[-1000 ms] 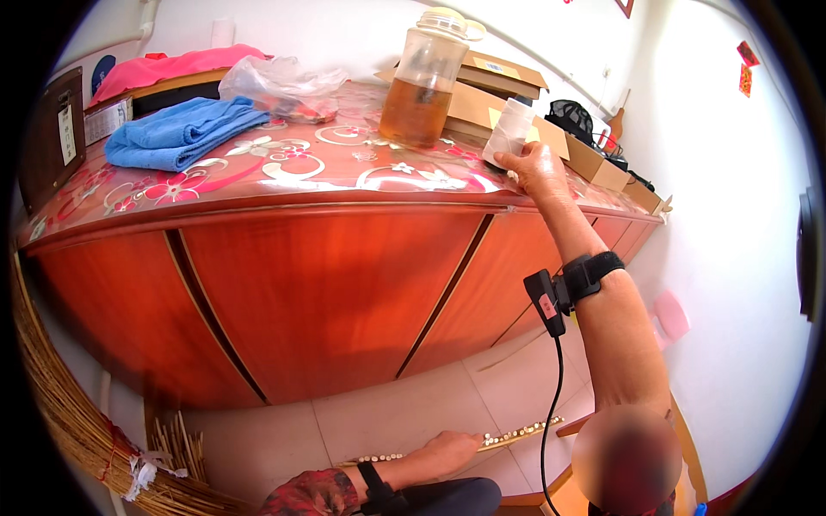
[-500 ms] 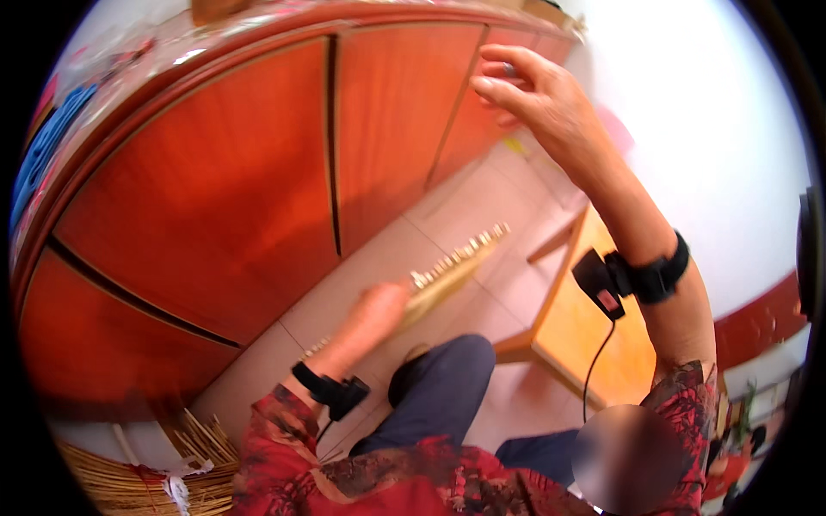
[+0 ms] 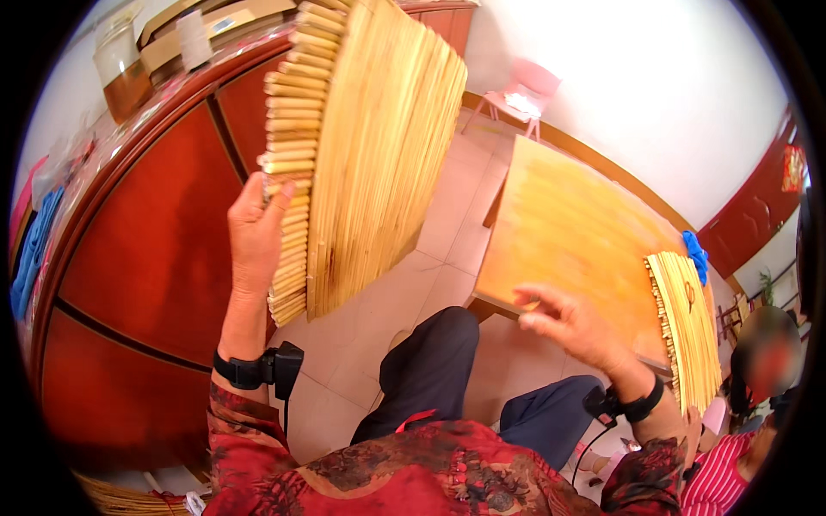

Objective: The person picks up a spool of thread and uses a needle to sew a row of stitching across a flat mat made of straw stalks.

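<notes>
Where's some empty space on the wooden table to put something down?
The wooden table looks bare across its middle, from the end nearest the pink chair to the stick mat on it, with the right hand by the near edge. The mat's end is crowded, something blue beside it. The cabinet top is busier: jar, boxes.
</notes>
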`<control>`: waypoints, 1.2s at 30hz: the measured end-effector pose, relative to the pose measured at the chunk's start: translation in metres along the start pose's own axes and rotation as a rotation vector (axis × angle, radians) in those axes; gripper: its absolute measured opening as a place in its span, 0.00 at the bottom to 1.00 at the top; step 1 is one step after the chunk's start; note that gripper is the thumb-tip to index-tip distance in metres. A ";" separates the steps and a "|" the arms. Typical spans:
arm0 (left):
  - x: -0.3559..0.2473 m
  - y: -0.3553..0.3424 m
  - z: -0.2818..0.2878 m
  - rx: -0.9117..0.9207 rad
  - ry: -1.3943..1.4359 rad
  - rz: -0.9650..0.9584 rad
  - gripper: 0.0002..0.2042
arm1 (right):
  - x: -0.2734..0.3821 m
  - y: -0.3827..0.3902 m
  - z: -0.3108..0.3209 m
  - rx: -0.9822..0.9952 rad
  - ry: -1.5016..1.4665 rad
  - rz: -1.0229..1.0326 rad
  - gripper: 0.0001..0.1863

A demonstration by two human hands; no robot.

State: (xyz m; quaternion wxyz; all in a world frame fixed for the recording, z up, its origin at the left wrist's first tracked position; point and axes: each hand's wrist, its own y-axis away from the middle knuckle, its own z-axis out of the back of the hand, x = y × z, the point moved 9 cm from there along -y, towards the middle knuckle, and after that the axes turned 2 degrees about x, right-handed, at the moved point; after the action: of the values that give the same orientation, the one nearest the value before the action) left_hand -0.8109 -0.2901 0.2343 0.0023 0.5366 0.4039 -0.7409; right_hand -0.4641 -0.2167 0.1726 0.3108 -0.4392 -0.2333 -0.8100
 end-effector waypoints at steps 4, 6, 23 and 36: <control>-0.017 -0.015 -0.010 -0.041 0.283 -0.003 0.10 | -0.032 0.033 -0.018 0.036 0.099 -0.046 0.20; -0.024 -0.018 -0.016 -0.085 0.457 -0.002 0.12 | -0.051 0.046 -0.027 0.026 0.080 -0.051 0.19; 0.111 0.107 -0.188 0.053 0.882 0.952 0.15 | -0.096 0.119 -0.026 -0.437 -1.010 -0.032 0.35; 0.148 0.188 -0.217 0.127 0.791 1.026 0.15 | -0.191 0.157 -0.083 -0.503 -1.302 -0.375 0.19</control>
State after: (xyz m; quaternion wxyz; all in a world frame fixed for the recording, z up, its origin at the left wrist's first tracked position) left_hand -0.6192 -0.2229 -0.0173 0.1751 0.8928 0.0221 -0.4145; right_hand -0.3200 -0.3234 -0.0165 -0.1457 -0.8435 -0.2492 -0.4530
